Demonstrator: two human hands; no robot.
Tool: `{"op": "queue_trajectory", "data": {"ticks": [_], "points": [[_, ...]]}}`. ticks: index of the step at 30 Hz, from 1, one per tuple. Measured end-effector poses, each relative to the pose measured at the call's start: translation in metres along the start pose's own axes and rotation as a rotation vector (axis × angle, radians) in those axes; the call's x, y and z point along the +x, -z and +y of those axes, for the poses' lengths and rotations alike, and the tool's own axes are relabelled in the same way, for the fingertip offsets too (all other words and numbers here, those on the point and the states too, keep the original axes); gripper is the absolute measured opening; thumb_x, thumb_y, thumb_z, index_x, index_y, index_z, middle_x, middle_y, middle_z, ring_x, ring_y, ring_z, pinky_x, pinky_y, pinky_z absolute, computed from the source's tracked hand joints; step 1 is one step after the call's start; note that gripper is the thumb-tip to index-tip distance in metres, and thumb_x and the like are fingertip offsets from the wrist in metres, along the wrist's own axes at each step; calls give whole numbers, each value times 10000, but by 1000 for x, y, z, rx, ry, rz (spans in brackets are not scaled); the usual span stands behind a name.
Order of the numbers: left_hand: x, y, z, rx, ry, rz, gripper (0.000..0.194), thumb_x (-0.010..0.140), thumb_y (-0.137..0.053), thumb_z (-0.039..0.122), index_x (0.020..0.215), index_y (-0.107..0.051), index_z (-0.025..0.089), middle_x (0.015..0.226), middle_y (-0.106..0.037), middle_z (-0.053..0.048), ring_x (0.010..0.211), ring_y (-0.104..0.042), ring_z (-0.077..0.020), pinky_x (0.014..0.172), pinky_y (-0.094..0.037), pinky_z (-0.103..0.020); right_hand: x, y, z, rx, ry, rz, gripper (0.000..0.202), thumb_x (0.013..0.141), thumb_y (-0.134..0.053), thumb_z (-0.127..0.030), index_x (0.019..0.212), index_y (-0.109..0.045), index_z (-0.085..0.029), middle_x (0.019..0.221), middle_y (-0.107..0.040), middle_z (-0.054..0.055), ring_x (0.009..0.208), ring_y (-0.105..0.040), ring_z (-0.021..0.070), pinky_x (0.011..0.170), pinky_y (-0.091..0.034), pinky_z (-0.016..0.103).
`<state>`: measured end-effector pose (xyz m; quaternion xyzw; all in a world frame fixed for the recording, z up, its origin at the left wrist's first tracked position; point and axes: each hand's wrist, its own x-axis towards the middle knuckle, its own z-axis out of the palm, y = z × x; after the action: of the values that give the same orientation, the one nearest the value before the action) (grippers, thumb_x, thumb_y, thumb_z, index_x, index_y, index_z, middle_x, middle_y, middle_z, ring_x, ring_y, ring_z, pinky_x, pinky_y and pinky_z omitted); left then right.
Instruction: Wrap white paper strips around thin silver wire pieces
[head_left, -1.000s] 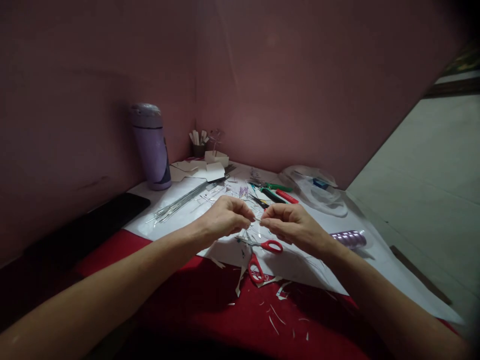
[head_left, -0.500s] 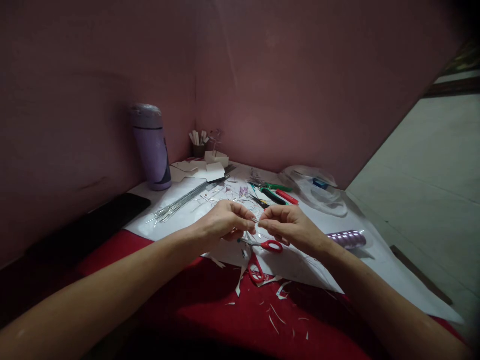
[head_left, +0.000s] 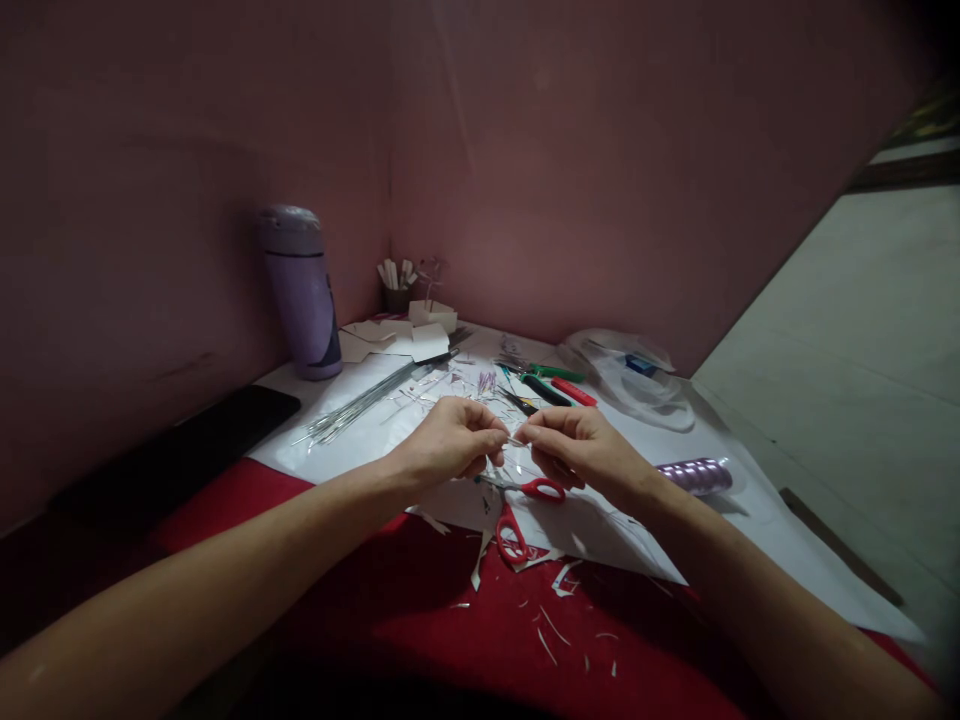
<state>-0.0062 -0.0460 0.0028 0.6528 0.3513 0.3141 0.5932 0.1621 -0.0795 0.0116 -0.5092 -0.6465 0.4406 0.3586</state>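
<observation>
Pinched between the fingertips of my left hand (head_left: 457, 440) and my right hand (head_left: 577, 445) is a thin pale strip (head_left: 514, 441), too small to tell its material. The fingers of both hands are closed, with the fingertips close together above the white paper (head_left: 757, 530). Just below them lies a pair of open scissors with red handles (head_left: 545, 489). Beyond my hands is a small cluster of purple-tipped pieces (head_left: 487, 382). To the right of my right hand lies a shiny purple roll (head_left: 696, 477).
Thin metal wires (head_left: 360, 402) lie to the left. Pliers (head_left: 547, 390), a red tool (head_left: 574, 391) and a plastic bag (head_left: 675, 412) are at the back right. A purple bottle (head_left: 304, 315) stands by the wall. Paper scraps (head_left: 480, 565) litter the red cloth (head_left: 360, 600).
My right fingertips have shifted slightly left, nearer to my left ones, and the strip between them is held at a slightly different angle. Everything on the table stays in place.
</observation>
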Motion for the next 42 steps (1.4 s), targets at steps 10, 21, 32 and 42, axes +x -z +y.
{"op": "queue_trajectory", "data": {"ticks": [10, 21, 32, 42], "points": [[1, 1, -2, -15, 32, 3, 145, 758, -516, 143, 620, -551, 115, 487, -490, 15, 347, -324, -33, 354, -189, -187, -1, 0, -3, 42, -37, 12, 100, 712, -590, -230, 710, -563, -134, 399, -463, -68, 315, -326, 36, 325, -216, 174], [0, 2, -3, -66, 39, -26, 91, 734, -548, 136, 646, -553, 114, 490, -506, 16, 366, -341, -37, 378, -186, -194, 1, -3, 3, -2, 4, 68, 199, 725, -603, -320, 654, -570, -137, 437, -416, -67, 374, -335, 48, 358, -225, 179], [1, 5, -3, -213, 99, -24, 47, 693, -584, 88, 729, -554, 94, 630, -620, -43, 393, -409, -40, 379, -203, -187, 2, -1, 3, 65, -21, 84, 232, 690, -650, -348, 650, -556, -140, 412, -418, -69, 355, -322, 41, 340, -211, 178], [0, 3, 1, -214, 135, -12, 39, 717, -556, 53, 736, -544, 85, 594, -596, -34, 387, -413, -37, 381, -209, -175, 0, -1, 1, 79, -31, 59, 232, 693, -651, -342, 662, -548, -136, 406, -429, -72, 349, -314, 35, 344, -211, 174]]}}
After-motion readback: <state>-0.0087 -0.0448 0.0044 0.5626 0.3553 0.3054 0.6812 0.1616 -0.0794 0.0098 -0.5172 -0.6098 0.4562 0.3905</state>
